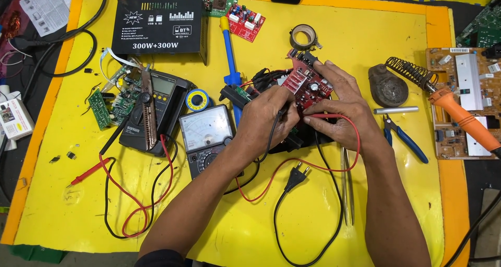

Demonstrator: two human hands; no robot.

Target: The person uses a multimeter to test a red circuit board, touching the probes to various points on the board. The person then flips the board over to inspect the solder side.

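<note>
Both hands work over a crowded yellow table (365,204). The left hand (269,118) pinches a black probe (280,115); the right hand (342,108) holds the red probe (326,115) and red circuit board (308,81). Open table lies just below the hands, toward the near edge.

Yellow bench (313,215) w/ analog meter (206,136), pliers (404,139), plug (296,176).

On the yellow tabletop (365,32) a black amplifier box (159,27) sat near the far left corner, an orange soldering iron (462,115) lay at the right edge, and blue pliers (404,139) lay beside it.
</note>
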